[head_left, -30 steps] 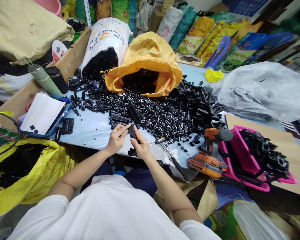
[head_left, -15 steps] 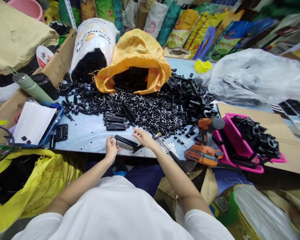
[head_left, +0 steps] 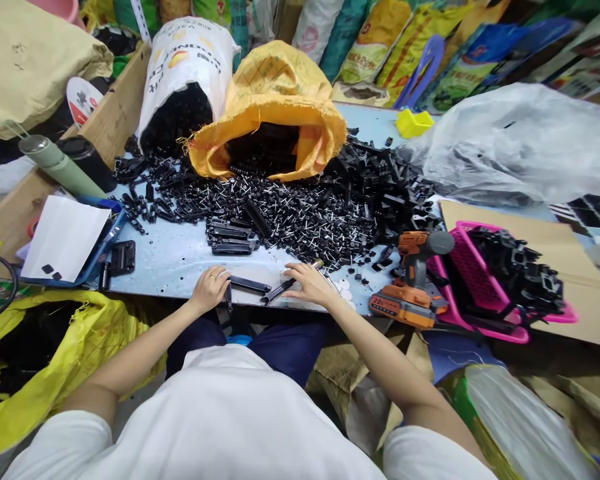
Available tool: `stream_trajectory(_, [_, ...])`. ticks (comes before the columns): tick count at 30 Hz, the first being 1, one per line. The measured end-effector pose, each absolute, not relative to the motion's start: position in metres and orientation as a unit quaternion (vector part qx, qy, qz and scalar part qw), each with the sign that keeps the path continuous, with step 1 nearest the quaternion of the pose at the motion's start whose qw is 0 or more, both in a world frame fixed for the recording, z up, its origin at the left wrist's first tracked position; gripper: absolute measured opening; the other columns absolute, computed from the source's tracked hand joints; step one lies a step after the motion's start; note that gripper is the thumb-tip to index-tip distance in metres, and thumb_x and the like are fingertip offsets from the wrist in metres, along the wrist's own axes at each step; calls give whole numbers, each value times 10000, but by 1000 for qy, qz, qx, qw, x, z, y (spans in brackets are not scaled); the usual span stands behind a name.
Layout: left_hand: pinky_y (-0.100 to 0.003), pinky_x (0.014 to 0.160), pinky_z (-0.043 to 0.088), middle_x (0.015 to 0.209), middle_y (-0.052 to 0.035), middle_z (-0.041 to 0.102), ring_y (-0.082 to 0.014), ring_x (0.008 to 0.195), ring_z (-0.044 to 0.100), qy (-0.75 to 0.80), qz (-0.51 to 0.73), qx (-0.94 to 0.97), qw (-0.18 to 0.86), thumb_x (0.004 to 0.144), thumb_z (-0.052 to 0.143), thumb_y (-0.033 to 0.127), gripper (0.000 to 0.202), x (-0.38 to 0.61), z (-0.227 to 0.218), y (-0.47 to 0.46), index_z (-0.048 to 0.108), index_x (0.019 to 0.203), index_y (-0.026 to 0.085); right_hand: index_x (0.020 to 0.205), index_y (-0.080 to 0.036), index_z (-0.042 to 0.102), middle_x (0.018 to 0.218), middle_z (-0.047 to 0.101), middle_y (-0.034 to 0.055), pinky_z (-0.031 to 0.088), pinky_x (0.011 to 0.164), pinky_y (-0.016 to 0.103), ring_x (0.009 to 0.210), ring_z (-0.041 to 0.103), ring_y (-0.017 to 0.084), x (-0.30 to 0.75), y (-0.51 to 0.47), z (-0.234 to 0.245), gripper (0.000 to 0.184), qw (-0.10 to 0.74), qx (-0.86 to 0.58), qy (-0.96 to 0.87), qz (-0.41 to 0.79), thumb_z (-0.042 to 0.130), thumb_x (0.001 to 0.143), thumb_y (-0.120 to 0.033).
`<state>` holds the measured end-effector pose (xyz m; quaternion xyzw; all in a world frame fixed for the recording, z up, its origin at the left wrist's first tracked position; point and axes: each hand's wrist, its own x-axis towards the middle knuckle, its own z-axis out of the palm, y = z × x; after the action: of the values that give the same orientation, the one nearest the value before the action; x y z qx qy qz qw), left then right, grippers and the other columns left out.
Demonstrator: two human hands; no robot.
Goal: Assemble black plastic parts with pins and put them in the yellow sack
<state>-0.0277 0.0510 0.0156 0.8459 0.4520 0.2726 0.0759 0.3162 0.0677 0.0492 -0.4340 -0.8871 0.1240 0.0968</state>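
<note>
at the front edge of the worktop (head_left: 165, 260), two hands are observed, lowered among black parts. a long black strip (head_left: 250, 285) is laid on the surface between them, its left end just beside the fingers of the left hand (head_left: 211, 287). the left hand is curled, palm down, and a narrow dark piece (head_left: 229, 298) is seen projecting below its fingertips; whether this piece is grasped or only touched cannot be told. the right hand (head_left: 307, 283) is held unclenched, fingers spread and thumb apart. at the gap, a dark tubular piece (head_left: 277, 292) is noted at a slant, its near end close to the right end of the strip; contact with the fingers cannot be made out. a metal-headed tool (head_left: 319, 264) is partly hidden by the right hand. pale discs (head_left: 345, 290) are scattered to the right of it.

beyond the hands, a small row of black strips (head_left: 233, 241) is set against a heap of small parts with pale pins (head_left: 305, 220). farther back, an orange sack (head_left: 285, 77) is laid with its mouth toward the front. to the right, an orange and grey drill (head_left: 414, 270) is stood near a pink basket (head_left: 473, 263).
</note>
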Motion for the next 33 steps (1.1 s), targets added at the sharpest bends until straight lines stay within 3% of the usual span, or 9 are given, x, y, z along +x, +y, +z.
stream_trajectory(3, [-408,895,439,1078,-128,587,-246,1073,509,464,264,843,64,915,410,252,255,-22,19,66,585,1074,156,1075,-187,584,1134,587,109,414,892,387,1041,522,246,320,78,39,382,168,-516,-835,93,444,892,-492])
stream_trajectory(7, [-384,858,428,1073,-131,582,-247,1045,494,487,205,846,70,916,408,264,274,22,35,95,580,1089,137,1083,-164,569,1103,579,121,402,875,370,1013,496,248,316,119,38,300,222,-603,-766,21,421,916,-366])
stream_trajectory(13, [-372,805,384,1032,-151,589,-251,1004,484,498,49,865,39,888,397,108,230,107,46,146,608,981,98,1072,-129,567,1027,567,165,397,765,381,977,473,288,282,180,46,262,126,-721,-682,-22,461,879,-273])
stream_trajectory(16, [-369,820,361,982,-148,612,-241,991,492,459,23,888,28,883,400,74,219,125,43,163,604,961,79,1059,-136,572,1033,567,160,401,764,378,975,478,280,279,185,48,253,127,-716,-687,-13,478,873,-279])
stream_trajectory(24, [-350,790,358,985,-130,623,-236,966,533,447,44,893,32,899,341,77,254,79,64,150,576,987,113,978,-182,610,983,615,97,422,858,374,947,526,231,308,103,46,262,312,-620,-718,54,466,890,-383])
stream_trajectory(29, [-314,736,404,924,-119,653,-239,879,601,506,-29,853,121,950,334,319,297,0,91,106,561,996,134,926,-188,624,900,623,82,461,772,354,848,573,209,313,58,37,294,281,-596,-731,177,482,876,-441])
stream_trajectory(33, [-319,737,435,934,-142,670,-252,856,635,490,-135,840,191,952,258,366,405,-30,99,85,579,1003,125,917,-188,622,884,620,71,471,713,324,776,585,185,295,57,43,301,275,-583,-731,225,480,877,-450])
